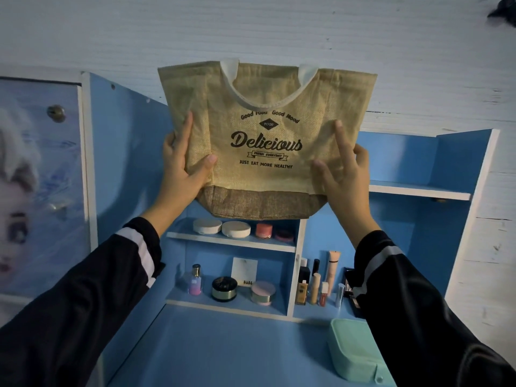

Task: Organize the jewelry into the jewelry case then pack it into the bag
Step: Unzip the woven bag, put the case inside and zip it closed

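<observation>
Head view: both hands hold the jute bag (265, 152) up flat in front of the far shelves.
The left hand (181, 166) grips the bag's left edge, thumb on the front. The right hand (342, 170) holds the right edge, thumb and forefinger spread on the cloth. The mint jewelry case (353, 350) lies closed on the desk (223, 353) at near right, partly under the right sleeve (418, 317). Lowering the arms could let that sleeve shove the case, or the bag's base could knock the compacts (222, 228) just below it. The bag's mouth looks collapsed, so the case may snag going in.
</observation>
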A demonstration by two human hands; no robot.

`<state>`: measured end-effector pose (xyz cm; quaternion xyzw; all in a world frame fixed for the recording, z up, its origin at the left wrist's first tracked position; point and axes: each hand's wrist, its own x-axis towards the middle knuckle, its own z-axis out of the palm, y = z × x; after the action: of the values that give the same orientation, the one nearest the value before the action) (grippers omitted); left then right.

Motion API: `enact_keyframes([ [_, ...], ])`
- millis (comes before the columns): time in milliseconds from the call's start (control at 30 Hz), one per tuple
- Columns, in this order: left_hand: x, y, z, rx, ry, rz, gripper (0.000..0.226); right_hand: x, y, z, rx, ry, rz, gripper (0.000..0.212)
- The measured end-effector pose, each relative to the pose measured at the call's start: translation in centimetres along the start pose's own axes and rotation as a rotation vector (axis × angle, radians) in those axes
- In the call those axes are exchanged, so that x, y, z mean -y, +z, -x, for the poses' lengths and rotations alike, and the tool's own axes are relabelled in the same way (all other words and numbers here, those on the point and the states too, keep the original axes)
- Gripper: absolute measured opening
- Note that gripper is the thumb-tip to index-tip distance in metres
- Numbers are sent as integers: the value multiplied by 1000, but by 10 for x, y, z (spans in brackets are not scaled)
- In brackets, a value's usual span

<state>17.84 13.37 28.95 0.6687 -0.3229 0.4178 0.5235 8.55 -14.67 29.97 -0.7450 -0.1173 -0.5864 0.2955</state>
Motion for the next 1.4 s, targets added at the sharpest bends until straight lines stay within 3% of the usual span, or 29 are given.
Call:
enact_keyframes([
  [467, -7, -8, 97, 15, 1, 2, 80, 25, -41, 90, 2, -6, 58, 70],
  [967, 39, -11, 255, 167, -132, -27, 77, -21, -41, 233, 249, 137, 69, 71],
  [1133, 49, -10, 281, 221, -149, -94, 81, -34, -37, 269, 294, 186, 69, 72],
  [1267, 52, -8, 294, 254, -168, -120, 96, -43, -33, 286, 326, 246, 52, 73],
  [1400, 53, -5, 306, 278, -265, -111, 89, -51, -30, 299, 350, 286, 42, 81],
])
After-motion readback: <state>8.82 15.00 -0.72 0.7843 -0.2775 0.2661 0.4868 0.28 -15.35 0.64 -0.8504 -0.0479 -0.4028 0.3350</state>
